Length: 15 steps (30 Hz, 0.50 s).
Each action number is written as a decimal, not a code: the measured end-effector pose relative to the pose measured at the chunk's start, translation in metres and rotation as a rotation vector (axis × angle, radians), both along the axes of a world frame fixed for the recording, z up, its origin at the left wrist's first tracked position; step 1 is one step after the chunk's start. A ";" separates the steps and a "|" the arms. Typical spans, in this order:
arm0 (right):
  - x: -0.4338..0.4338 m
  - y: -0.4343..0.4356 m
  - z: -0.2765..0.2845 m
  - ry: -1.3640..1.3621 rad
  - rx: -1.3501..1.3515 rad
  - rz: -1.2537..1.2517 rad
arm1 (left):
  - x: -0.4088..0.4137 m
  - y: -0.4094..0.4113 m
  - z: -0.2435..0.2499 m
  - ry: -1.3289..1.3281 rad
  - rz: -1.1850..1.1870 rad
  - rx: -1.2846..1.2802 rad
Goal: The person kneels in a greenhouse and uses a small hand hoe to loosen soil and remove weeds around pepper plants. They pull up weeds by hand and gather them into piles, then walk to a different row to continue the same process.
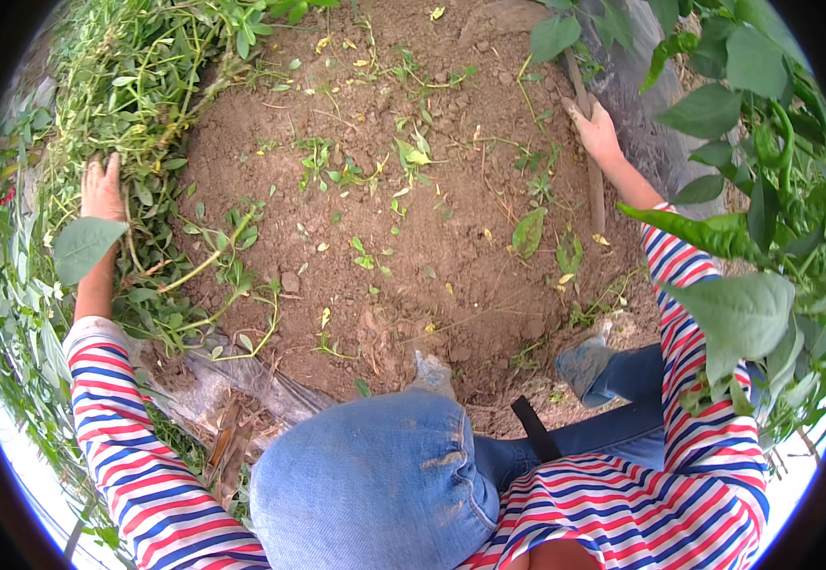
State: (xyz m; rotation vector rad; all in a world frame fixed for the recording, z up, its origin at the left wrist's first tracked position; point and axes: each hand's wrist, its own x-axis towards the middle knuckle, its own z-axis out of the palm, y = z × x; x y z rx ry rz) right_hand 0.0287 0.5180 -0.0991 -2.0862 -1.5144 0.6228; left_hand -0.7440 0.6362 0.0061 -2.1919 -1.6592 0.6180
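Observation:
My left hand (pixel 102 191) rests with fingers spread against a large heap of uprooted green weeds (pixel 142 92) at the left; a broad leaf hides part of its wrist. At the upper right, my right hand (pixel 593 130) is around a wooden tool handle (pixel 597 192) that lies along the soil beside the plastic sheet. The handle's far end passes under pepper leaves, so its head is hidden. Between my hands lies brown soil (pixel 399 271) with scattered small weeds, loose leaves and a few long stems (pixel 213 263) trailing from the heap.
Pepper plants with hanging green peppers (pixel 712 231) lean in from the right, close to my right arm. Plastic mulch film (pixel 659 107) edges the soil at the upper right, and more film (pixel 277 392) lies at the lower left. My bent knees and shoes are below.

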 end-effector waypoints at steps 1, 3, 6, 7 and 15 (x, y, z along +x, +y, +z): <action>-0.011 0.005 -0.007 -0.075 0.153 0.046 | -0.006 -0.003 -0.005 0.042 0.013 0.014; -0.051 0.010 0.018 -0.173 0.001 -0.021 | -0.022 -0.021 -0.014 0.133 0.043 -0.014; -0.061 0.018 0.051 -0.552 0.379 0.165 | 0.007 -0.018 -0.035 0.136 0.072 -0.055; -0.069 0.021 0.061 -0.678 0.518 0.290 | 0.012 -0.019 -0.043 0.126 0.052 -0.054; -0.114 -0.026 0.029 -0.457 0.038 0.386 | 0.047 -0.020 -0.054 0.123 0.087 -0.011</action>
